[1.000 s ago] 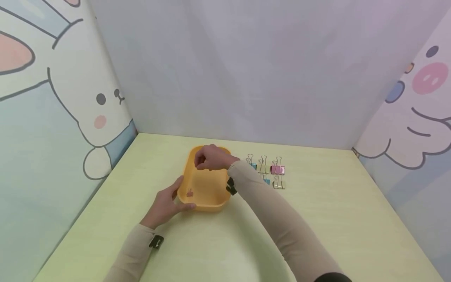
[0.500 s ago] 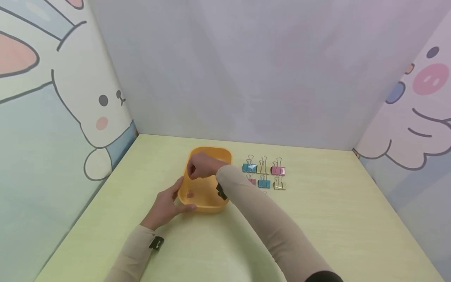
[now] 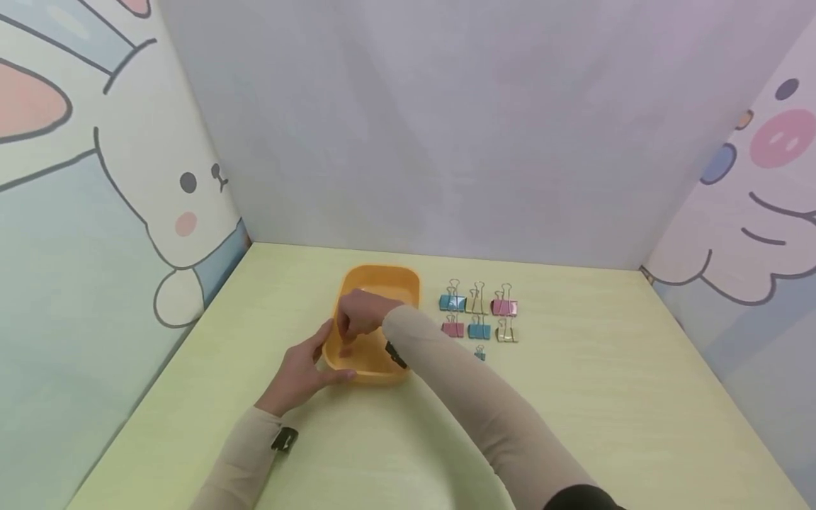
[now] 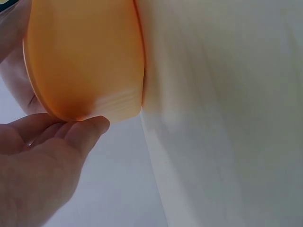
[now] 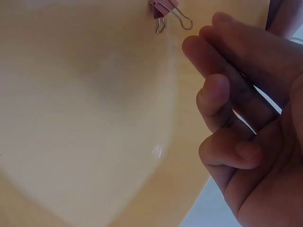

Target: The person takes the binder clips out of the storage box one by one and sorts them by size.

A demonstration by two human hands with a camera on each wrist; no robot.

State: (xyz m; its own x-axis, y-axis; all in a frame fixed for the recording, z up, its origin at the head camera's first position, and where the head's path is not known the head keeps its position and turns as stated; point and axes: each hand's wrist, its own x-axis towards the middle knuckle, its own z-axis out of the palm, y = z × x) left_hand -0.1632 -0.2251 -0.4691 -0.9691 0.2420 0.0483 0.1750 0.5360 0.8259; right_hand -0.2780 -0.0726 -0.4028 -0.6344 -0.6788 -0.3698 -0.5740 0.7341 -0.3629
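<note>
An orange plastic tray (image 3: pixel 390 275) lies on the table, its near left corner held between the thumb and fingers of my left hand (image 3: pixel 298 374). In the left wrist view, that thumb presses the outer wall of the tray (image 4: pixel 94 52). Inside the tray, my right hand (image 3: pixel 362 312) reaches down above a small pink binder clip (image 3: pixel 345 353). From the right wrist, the fingers of the right hand (image 5: pixel 251 113) look loosely bent, with nothing between them. Their tips stand close to the pink clip (image 5: pixel 164 8), apart from it.
Right of the tray, binder clips stand in rows: blue (image 3: pixel 452 303), gold (image 3: pixel 477 307) and pink (image 3: pixel 505 308) behind, with pink (image 3: pixel 453 330), blue (image 3: pixel 479 331) and gold (image 3: pixel 507 335) before them. A tiny blue clip (image 3: pixel 480 355) is nearest. Walls enclose the table.
My right hand has moved down and toward the tray's near left, over the pink clip. Its forearm has uncovered more clips on the table. My left hand keeps its place on the tray.
</note>
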